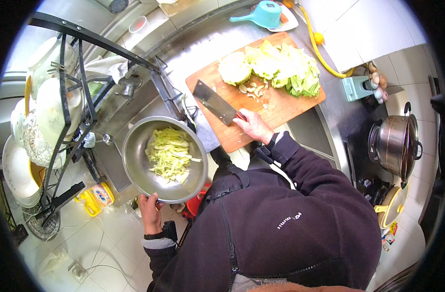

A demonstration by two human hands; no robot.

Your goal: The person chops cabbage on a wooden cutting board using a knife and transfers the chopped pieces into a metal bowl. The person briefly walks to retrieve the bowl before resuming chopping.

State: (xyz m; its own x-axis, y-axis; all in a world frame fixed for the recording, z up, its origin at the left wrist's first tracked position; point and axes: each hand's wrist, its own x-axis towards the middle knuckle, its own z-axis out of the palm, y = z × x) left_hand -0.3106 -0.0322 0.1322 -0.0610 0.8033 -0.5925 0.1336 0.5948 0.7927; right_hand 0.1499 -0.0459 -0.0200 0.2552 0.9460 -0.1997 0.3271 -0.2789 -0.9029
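My left hand (pixel 151 213) grips the near rim of a stainless steel bowl (pixel 134 164), which holds shredded cabbage (pixel 170 155). My right hand (pixel 254 126) is closed on the red handle of a cleaver (pixel 213 102), its blade lying flat or nearly so over the left part of a wooden cutting board (pixel 226 140). Whether the blade touches the board I cannot tell. Across the board's far side lie a cabbage piece (pixel 235 68) and loose, leafy cabbage (pixel 299 71). Small pale pieces (pixel 253 89) are scattered between the cabbage and the blade.
A black dish rack (pixel 98 42) with bowls stands over the sink (pixel 116 160) at left. Beyond the board are a turquoise ladle (pixel 268 14) and a yellow hose (pixel 312 40). At right, a steel pot (pixel 394 146) and a yellow-rimmed lidded pan (pixel 394 206) are by the stove.
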